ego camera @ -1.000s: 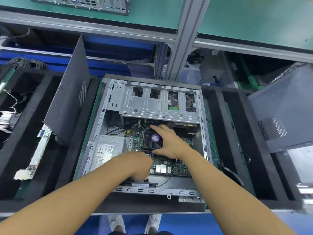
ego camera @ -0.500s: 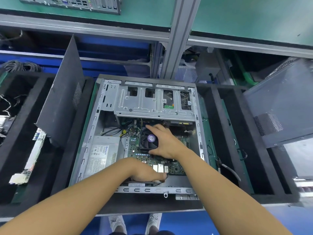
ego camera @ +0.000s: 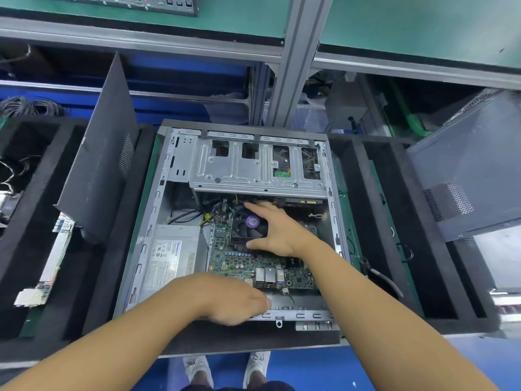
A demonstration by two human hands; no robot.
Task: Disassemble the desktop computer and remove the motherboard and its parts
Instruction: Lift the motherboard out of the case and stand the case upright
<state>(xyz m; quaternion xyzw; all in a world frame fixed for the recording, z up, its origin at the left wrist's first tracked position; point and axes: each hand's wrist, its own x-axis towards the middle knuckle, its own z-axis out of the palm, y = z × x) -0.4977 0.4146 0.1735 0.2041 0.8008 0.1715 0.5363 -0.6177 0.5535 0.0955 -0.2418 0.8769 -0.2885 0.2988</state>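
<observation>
One camera only, riding on the person's head, facing forward and tipped steeply down. It sits close over the open computer case (ego camera: 310, 316), dead centre. Left forearm (ego camera: 112, 348) and right forearm (ego camera: 380, 320) enter from the bottom edge, shoes (ego camera: 197, 368) below the bench (ego camera: 239, 341) near edge, green shelf (ego camera: 423, 24) up top.

An electronics workshop: a green-matted shelf (ego camera: 423, 26) and metal post (ego camera: 293, 66) beyond the right hand (ego camera: 279, 232), foam trays (ego camera: 423, 324) beside it.
</observation>
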